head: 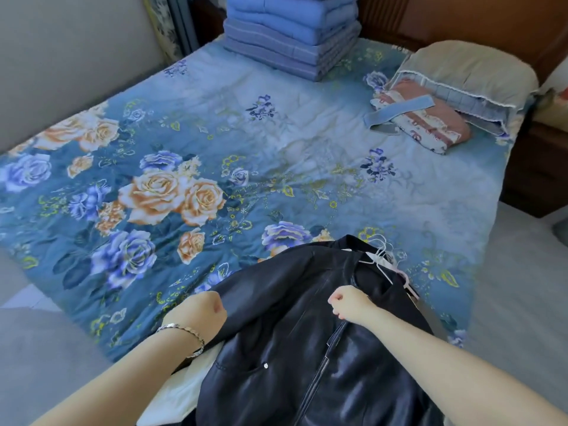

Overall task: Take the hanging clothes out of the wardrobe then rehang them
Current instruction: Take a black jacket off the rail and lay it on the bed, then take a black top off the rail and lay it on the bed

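A black leather jacket (285, 327) with a front zip lies on the near edge of the bed, on top of a white garment (181, 392). Several pale hangers (387, 262) poke out at its collar, one of them pink. My left hand (199, 312), with a bracelet on its wrist, is closed on the jacket's left shoulder. My right hand (347, 302) is closed on the jacket's front edge near the collar. The wardrobe is out of view.
The bed (276, 133) has a blue floral cover. A stack of folded blue blankets (292, 35) stands at its far end. A pillow (467, 78) and a folded pink floral cloth (424, 121) lie at the far right. Grey floor (516, 287) shows to the right.
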The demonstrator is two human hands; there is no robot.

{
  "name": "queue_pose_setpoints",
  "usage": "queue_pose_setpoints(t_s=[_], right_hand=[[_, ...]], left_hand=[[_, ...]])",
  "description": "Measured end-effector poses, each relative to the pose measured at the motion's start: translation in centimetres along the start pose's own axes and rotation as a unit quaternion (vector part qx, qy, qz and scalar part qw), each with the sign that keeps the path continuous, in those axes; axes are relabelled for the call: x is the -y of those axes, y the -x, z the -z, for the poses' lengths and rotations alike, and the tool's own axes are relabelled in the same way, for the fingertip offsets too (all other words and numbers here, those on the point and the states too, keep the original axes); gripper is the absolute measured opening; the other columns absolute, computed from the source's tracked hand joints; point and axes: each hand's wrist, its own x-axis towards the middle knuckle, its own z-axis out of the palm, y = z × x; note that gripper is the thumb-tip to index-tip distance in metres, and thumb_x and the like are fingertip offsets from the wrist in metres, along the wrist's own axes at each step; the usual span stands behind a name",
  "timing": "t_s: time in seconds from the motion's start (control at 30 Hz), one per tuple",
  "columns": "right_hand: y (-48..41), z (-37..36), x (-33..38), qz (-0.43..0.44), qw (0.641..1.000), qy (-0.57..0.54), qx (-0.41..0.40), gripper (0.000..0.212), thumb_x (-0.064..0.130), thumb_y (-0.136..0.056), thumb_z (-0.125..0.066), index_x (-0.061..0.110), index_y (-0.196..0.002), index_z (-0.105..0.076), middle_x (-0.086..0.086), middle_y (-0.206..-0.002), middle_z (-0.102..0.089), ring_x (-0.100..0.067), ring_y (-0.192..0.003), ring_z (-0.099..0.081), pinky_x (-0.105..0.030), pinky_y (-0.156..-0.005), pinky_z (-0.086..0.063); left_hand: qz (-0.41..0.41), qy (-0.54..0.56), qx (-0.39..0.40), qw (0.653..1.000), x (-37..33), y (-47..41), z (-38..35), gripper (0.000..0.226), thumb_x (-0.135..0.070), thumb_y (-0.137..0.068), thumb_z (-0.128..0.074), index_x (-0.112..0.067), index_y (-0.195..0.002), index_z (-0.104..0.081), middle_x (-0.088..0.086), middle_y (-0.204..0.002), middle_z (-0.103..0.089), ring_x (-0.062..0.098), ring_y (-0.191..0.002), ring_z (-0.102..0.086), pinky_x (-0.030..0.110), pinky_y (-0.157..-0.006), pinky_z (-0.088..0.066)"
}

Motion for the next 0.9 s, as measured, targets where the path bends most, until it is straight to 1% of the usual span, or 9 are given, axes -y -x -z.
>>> queue_pose_setpoints(t_s=[0.13, 0.23, 0.3, 0.37, 0.43, 0.53, 0.63, 0.77, 0.9], right_hand=[[3.8, -2.6, 8.7, 0.093, 0.991, 0.077, 0.061, 0.017, 0.016, -0.089, -0.042, 0.015, -0.081, -0.057, 0.001, -0.073, -0.057, -0.019, -0.076, -0.052, -0.029, -0.075, -0.046], [8.2, -5.6, 16.1, 0.154, 0.973, 0.144, 0.088, 0.021, 0.014, -0.088, -0.040, 0.006, -0.078, -0.056, -0.020, -0.078, -0.051, -0.019, -0.075, -0.045, -0.031, -0.068, -0.044], [11.4, -8.2, 20.9, 0.201, 0.955, 0.191, 0.103, 0.025, 0.014, -0.088, -0.039, 0.000, -0.074, -0.055, -0.025, -0.077, -0.054, -0.020, -0.073, -0.044, -0.029, -0.061, -0.036], [15.0, -11.1, 25.5, 0.243, 0.935, 0.229, 0.117, 0.032, 0.017, -0.092, -0.040, -0.006, -0.096, -0.061, -0.028, -0.098, -0.064, -0.020, -0.072, -0.045, -0.028, -0.064, -0.034], [18.9, -14.5, 29.8, 0.293, 0.910, 0.263, 0.132, 0.036, 0.016, -0.093, -0.039, -0.010, -0.111, -0.057, -0.031, -0.115, -0.058, -0.020, -0.063, -0.036, -0.028, -0.056, -0.028], [25.2, -20.1, 35.6, 0.362, 0.859, 0.335, 0.136, 0.035, 0.014, -0.092, -0.041, -0.008, -0.112, -0.058, -0.029, -0.112, -0.061, -0.019, -0.064, -0.041, -0.028, -0.049, -0.026], [31.8, -25.7, 40.8, 0.435, 0.799, 0.392, 0.138, 0.030, 0.013, -0.089, -0.044, 0.003, -0.106, -0.066, -0.008, -0.094, -0.069, -0.010, -0.063, -0.056, -0.016, -0.043, -0.037], [40.3, -33.7, 46.9, 0.525, 0.718, 0.434, 0.146, 0.032, 0.015, -0.089, -0.041, 0.008, -0.107, -0.066, -0.007, -0.103, -0.072, -0.018, -0.080, -0.056, -0.021, -0.066, -0.042], [48.7, -41.4, 51.7, 0.612, 0.605, 0.476, 0.182, 0.034, 0.019, -0.092, -0.039, 0.004, -0.109, -0.063, -0.011, -0.107, -0.069, -0.020, -0.080, -0.052, -0.029, -0.071, -0.047]], left_hand=[[0.012, 0.031, -0.009, 0.999, 4.7, 3.1, 3.0, 0.021, -0.020, -0.089, -0.042, -0.023, -0.068, -0.041, -0.003, -0.079, -0.053, 0.021, -0.080, -0.052, 0.023, -0.067, -0.039], [0.031, 0.056, -0.030, 0.997, 9.6, 6.2, 5.2, 0.019, -0.023, -0.089, -0.042, -0.026, -0.071, -0.044, -0.005, -0.083, -0.053, 0.020, -0.084, -0.055, 0.023, -0.070, -0.040], [0.049, 0.077, -0.054, 0.994, 13.5, 8.7, 6.6, 0.019, -0.026, -0.090, -0.043, -0.026, -0.071, -0.045, -0.005, -0.084, -0.055, 0.021, -0.087, -0.058, 0.024, -0.073, -0.043], [0.071, 0.095, -0.081, 0.990, 17.8, 11.9, 8.1, 0.018, -0.028, -0.091, -0.044, -0.025, -0.074, -0.047, -0.004, -0.084, -0.054, 0.020, -0.085, -0.057, 0.025, -0.074, -0.043], [0.092, 0.108, -0.112, 0.984, 22.5, 15.4, 9.3, 0.020, -0.026, -0.089, -0.044, -0.024, -0.070, -0.045, -0.003, -0.084, -0.055, 0.021, -0.090, -0.060, 0.027, -0.075, -0.045], [0.145, 0.118, -0.155, 0.970, 29.9, 21.3, 10.3, 0.014, -0.023, -0.088, -0.044, -0.022, -0.075, -0.047, 0.003, -0.100, -0.063, 0.023, -0.100, -0.060, 0.026, -0.080, -0.046], [0.202, 0.151, -0.185, 0.950, 37.1, 27.4, 10.7, 0.009, -0.023, -0.090, -0.042, -0.022, -0.085, -0.049, 0.005, -0.110, -0.062, 0.023, -0.101, -0.059, 0.025, -0.074, -0.041], [0.289, 0.247, -0.233, 0.895, 45.6, 35.6, 10.3, 0.010, -0.018, -0.088, -0.042, -0.018, -0.080, -0.050, 0.006, -0.091, -0.061, 0.023, -0.082, -0.058, 0.024, -0.069, -0.041], [0.383, 0.290, -0.270, 0.835, 52.4, 43.7, 9.4, 0.013, -0.021, -0.087, -0.045, -0.022, -0.075, -0.047, 0.006, -0.091, -0.063, 0.026, -0.093, -0.065, 0.029, -0.079, -0.048]])
